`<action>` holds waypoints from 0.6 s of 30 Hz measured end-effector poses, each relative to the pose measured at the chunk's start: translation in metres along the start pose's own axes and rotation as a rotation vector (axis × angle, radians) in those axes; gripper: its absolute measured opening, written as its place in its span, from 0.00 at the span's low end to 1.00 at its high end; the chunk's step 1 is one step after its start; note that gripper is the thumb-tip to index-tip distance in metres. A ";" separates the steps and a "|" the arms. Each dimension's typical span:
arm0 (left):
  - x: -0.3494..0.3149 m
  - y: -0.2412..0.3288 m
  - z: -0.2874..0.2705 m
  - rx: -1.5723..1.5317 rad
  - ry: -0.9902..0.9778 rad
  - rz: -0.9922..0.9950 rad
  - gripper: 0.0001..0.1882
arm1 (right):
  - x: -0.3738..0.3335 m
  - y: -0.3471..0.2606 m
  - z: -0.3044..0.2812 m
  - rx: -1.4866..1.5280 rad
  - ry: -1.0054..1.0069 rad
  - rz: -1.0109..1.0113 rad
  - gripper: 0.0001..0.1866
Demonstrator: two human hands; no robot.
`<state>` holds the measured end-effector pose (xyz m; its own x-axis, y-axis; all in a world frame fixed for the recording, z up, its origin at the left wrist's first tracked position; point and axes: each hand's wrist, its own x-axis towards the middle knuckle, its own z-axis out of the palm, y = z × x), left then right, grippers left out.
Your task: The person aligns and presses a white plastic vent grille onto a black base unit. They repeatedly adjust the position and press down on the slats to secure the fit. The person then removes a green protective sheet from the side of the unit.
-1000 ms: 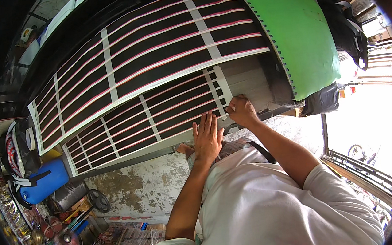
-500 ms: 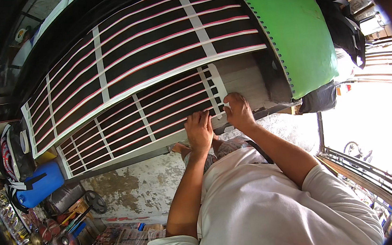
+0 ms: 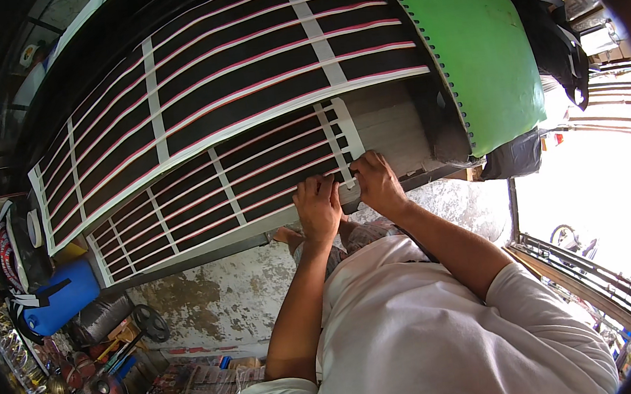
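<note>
On the grey table [image 3: 394, 125], a long sheet with black panels and white-and-pink stripes [image 3: 263, 162] lies partly beneath a larger sheet of the same pattern [image 3: 223, 69]. My left hand [image 3: 319, 210] is at the lower sheet's near edge, close to its right corner, its fingers bent and bunched together on the sheet. Just to the right, my right hand [image 3: 380, 185] pinches the corner by the sheet's white end strip. The undersides of both hands' fingers are hidden, so exactly how they grip the edge does not show.
A green cover with a punched edge [image 3: 480, 52] drapes over the table's right end, above a black bag [image 3: 513, 155]. At left are a blue container [image 3: 63, 297], a handwheel [image 3: 151, 323] and a fan [image 3: 106, 393]. A weathered wall [image 3: 204, 303] stands below the table edge.
My right hand has shifted slightly left, nearer to my left hand, along the sheet's corner. My left hand stays almost in place. The whole view has moved a little.
</note>
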<state>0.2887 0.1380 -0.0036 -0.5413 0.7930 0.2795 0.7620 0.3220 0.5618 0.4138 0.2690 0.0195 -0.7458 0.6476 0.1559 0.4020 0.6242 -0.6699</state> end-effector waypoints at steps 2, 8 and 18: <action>0.000 -0.001 0.001 -0.002 0.013 0.016 0.12 | 0.002 -0.003 0.000 0.023 -0.013 -0.006 0.12; 0.002 0.001 0.007 -0.024 -0.021 0.018 0.11 | 0.004 -0.001 0.007 0.076 -0.080 0.005 0.14; 0.003 0.002 0.005 -0.029 -0.027 -0.001 0.12 | 0.012 0.003 0.005 0.018 -0.109 -0.102 0.12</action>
<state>0.2902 0.1432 -0.0057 -0.5322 0.8065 0.2576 0.7503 0.3082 0.5849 0.4035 0.2765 0.0160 -0.8358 0.5296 0.1447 0.3127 0.6758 -0.6675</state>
